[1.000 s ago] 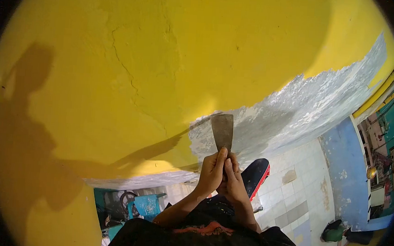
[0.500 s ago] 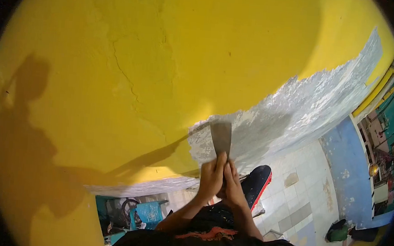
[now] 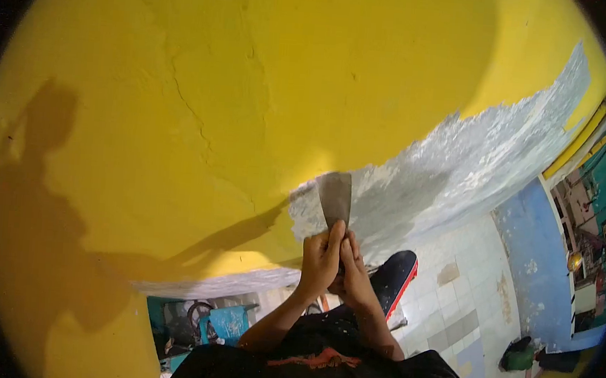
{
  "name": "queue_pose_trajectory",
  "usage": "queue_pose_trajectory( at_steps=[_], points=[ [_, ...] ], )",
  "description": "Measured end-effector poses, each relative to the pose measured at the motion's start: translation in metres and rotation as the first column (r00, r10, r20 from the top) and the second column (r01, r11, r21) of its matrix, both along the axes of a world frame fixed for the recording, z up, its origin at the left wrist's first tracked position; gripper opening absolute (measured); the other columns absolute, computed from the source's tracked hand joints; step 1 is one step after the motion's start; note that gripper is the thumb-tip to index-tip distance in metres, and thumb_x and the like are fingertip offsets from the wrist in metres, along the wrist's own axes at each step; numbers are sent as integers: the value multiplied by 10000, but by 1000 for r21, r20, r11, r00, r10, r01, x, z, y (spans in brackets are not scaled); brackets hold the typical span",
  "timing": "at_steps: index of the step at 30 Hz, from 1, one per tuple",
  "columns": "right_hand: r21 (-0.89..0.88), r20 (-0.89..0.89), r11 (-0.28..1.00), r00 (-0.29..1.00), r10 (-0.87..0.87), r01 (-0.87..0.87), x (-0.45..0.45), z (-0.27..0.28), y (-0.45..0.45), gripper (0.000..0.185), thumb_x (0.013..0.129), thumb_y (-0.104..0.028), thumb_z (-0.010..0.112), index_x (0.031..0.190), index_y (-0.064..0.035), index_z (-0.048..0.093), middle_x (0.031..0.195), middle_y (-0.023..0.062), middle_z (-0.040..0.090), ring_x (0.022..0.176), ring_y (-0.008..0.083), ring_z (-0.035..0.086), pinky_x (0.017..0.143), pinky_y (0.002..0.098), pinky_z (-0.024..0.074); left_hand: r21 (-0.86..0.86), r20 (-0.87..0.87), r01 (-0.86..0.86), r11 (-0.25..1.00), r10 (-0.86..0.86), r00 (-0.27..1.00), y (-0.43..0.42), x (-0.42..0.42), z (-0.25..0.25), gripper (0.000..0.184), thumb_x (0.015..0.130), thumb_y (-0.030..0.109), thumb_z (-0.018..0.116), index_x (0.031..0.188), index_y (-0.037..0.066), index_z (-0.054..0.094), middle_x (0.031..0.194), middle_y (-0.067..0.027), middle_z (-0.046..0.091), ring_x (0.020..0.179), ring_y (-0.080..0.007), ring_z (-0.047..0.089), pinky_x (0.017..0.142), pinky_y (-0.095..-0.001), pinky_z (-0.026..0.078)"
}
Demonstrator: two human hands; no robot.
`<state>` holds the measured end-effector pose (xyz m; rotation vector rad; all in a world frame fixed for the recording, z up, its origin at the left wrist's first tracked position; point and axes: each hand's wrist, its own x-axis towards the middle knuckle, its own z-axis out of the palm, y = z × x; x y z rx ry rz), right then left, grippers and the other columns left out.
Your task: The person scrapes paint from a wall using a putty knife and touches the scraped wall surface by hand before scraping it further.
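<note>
Both my hands are closed around the handle of one scraper [image 3: 335, 197], a wide flat metal blade that points up at the wall. My left hand [image 3: 320, 259] wraps the handle from the left, its thumb along the base of the blade. Pressed against it from the right is my right hand [image 3: 357, 277]. The handle itself is mostly hidden by my fingers. The blade's edge lies at the border between yellow paint [image 3: 203, 105] and a bare grey-white scraped strip [image 3: 415, 190]. Thin cracks run down the yellow paint to the upper left.
Below the wall is a tiled floor [image 3: 443, 297], with my dark shoe [image 3: 393, 279] with a red sole edge on it. A blue wall [image 3: 530, 254] stands right. Turquoise items [image 3: 227, 324] and a wheel show through an opening at lower left. My shadow falls on the left wall.
The scraper and both hands have moved slightly up and left, bringing the blade's edge higher against the yellow paint border. The grip looks the same.
</note>
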<state>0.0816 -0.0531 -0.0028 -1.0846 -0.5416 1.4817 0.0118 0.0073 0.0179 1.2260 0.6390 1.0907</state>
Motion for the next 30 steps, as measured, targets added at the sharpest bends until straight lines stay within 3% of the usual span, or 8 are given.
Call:
queue_pose_trajectory(
  at_steps=[13,14,17,23,25,27,29,30],
  points=[
    [79,-140,995,989,-52,64,-8,4,-4,386,937,-385,383,1181,-86,383,660,-6,433,439,68,376,385,222,299,-90,36,40,995,-37,999,-9,-3,0,469,959,266,386,595,-11,491,529,-43,500,499,-94,487,478,-232,392],
    [417,508,908,837,-204,-32,-6,-35,-9,381,951,-328,366,1225,-64,359,679,1,473,414,56,358,366,207,278,-106,-59,5,994,-11,998,-13,-6,-15,472,961,273,378,601,-7,496,537,-39,503,509,-96,489,484,-236,393],
    [69,12,998,1000,-10,9,-15,-14,-13,442,949,-367,357,1358,-228,262,573,-56,360,371,44,297,329,190,234,-56,-54,-35,998,32,998,-20,-11,-14,470,958,276,389,599,-8,496,546,-44,509,525,-98,493,496,-236,387],
    [106,201,994,979,-28,7,-12,-27,-7,455,959,-321,346,1368,-156,235,860,29,505,461,78,416,381,215,320,-100,9,13,995,-12,1000,-11,-13,-1,469,954,263,400,586,-15,492,531,-41,507,516,-98,493,498,-232,392],
    [456,435,888,856,-280,59,-19,-54,1,505,957,-334,346,1395,-149,176,936,60,541,504,105,489,417,223,381,19,-106,-17,1000,19,994,-20,-17,-12,467,952,262,403,589,-14,502,536,-41,521,518,-95,498,494,-228,390],
    [636,769,736,265,-582,-231,-6,-55,3,520,952,-360,349,1395,-149,176,1046,72,527,606,117,541,455,235,418,41,-81,-36,999,40,996,-15,-15,-6,464,951,257,405,592,-17,511,540,-44,531,511,-94,502,480,-233,383],
    [367,510,927,850,-133,-75,-7,-66,13,516,946,-382,356,1391,-182,187,1050,87,528,628,124,546,459,238,422,44,-197,-56,997,64,978,3,-14,11,466,950,256,408,588,-19,512,529,-43,525,492,-97,494,467,-239,379],
    [101,48,994,999,25,-30,-4,-18,15,503,943,-390,362,1384,-218,192,881,58,549,544,108,504,417,228,385,64,-115,-32,997,39,993,8,-10,3,471,949,261,410,585,-20,513,510,-39,510,477,-94,484,450,-241,368]
  ],
)
